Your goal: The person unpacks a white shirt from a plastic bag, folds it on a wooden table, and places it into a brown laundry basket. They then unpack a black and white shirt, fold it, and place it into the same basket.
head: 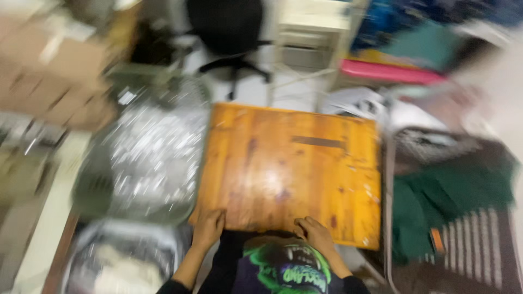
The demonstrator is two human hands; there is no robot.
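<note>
The view is motion-blurred. An orange-brown wooden board [289, 169] with a dark slot near its far edge lies in front of me. My left hand [208, 226] rests on its near left edge, fingers curled over the rim. At the near edge towards the right, my right hand [315, 233] presses on the board in the same way. Both hands seem to grip the edge. Below them I see my dark shirt with a green print [283, 267].
Left of the board are a shiny silvery bag or basin [147, 158] and cardboard boxes [49, 76]. A black office chair [231, 32] and a pale cabinet [313, 32] stand behind. Green cloth [452, 201] and striped fabric [479, 245] lie to the right.
</note>
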